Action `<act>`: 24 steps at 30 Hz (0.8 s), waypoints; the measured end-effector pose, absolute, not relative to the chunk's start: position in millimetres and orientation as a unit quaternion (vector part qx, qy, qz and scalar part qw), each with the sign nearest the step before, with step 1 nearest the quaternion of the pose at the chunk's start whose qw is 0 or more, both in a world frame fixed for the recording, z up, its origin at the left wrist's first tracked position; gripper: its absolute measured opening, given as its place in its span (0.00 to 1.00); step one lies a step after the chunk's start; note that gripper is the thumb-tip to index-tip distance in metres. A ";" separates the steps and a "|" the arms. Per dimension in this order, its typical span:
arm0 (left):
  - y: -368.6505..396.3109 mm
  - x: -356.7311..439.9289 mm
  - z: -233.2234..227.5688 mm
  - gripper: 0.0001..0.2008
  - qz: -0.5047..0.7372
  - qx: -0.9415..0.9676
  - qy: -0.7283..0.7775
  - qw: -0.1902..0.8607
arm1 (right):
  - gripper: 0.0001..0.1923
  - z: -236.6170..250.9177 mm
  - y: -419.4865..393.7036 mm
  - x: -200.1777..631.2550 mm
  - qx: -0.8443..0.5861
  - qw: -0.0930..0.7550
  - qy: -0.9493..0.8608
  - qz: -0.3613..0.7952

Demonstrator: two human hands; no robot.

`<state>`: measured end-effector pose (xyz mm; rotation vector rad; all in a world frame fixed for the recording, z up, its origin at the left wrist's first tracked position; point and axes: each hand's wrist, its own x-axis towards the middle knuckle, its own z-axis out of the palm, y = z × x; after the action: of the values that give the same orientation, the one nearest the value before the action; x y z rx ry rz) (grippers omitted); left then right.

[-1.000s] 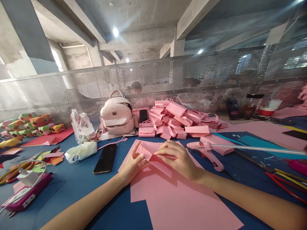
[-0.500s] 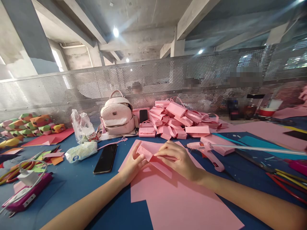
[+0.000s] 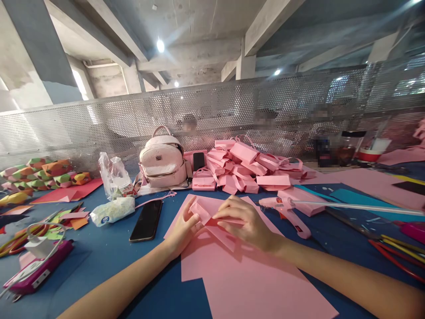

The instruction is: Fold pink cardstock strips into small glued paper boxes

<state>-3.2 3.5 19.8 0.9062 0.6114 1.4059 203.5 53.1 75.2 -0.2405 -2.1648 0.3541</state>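
A folded piece of pink paper is held between my two hands, tilted above larger pink sheets on the blue table. My left hand grips its left end, thumb on the near face and the index finger stretched up behind. From the other side my right hand pinches the paper's edge, its fingers bent together and partly hiding it. A narrow flap hangs down between the hands. Just right of my right hand lies a pink glue gun with a long glue stick in its back.
Behind my hands is a heap of folded pink paper bags beside a pale backpack. Left are a phone, a tissue pack and a purple power strip. Scissors lie right. A perforated metal screen stands behind.
My right fingers have shifted slightly on the paper, and the hanging flap is bent a little more. My left hand keeps its hold.
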 end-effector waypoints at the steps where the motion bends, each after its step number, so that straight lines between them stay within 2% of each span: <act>1: 3.2 -3.0 20.4 0.42 0.612 0.396 0.267 0.630 | 0.14 75.9 53.0 204.1 -0.097 0.446 -0.876 0.156; 4: 2.9 -2.7 21.3 0.43 0.614 0.395 0.272 0.627 | 0.21 79.8 51.8 205.8 -0.097 0.434 -0.874 0.193; 7: 3.1 -2.9 20.3 0.44 0.618 0.396 0.274 0.622 | 0.23 83.3 50.3 206.7 -0.105 0.427 -0.873 0.212; 15: 2.1 -2.6 18.4 0.45 0.593 0.439 0.276 0.616 | 0.09 77.2 52.0 201.5 -0.154 0.433 -0.865 0.200; 20: 2.3 -2.7 15.8 0.50 0.565 0.473 0.290 0.611 | 0.07 77.1 51.6 199.6 -0.142 0.439 -0.865 0.197; 24: 1.0 -1.8 16.2 0.49 0.560 0.486 0.285 0.607 | 0.07 79.5 49.3 200.0 -0.129 0.452 -0.863 0.187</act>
<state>-1.8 1.0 16.2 1.1245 0.6599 1.2947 200.0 49.3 79.5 -0.3190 -2.1315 0.4618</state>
